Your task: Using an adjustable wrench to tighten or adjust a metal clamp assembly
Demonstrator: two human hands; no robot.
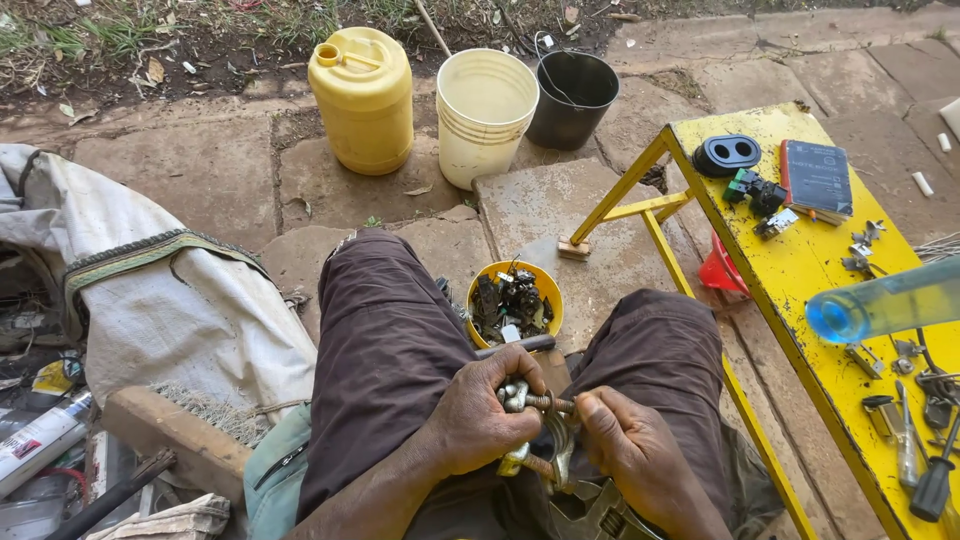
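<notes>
A rusty threaded metal bolt (pixel 548 403), lying level across the lap just below the small yellow bowl of dark parts (pixel 514 302), is clamped at its head by the left hand (pixel 478 420) and pinched at its free end by the right hand (pixel 628 450) fingers (pixel 592 408).

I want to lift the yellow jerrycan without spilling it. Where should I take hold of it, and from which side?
Grip the yellow jerrycan by the moulded handle on its top, coming straight down from above. It stands upright on the paving and the handle runs across the top beside the cap. The cream bucket stands close on one side, so a grasp from that side would probably be cramped.
</notes>
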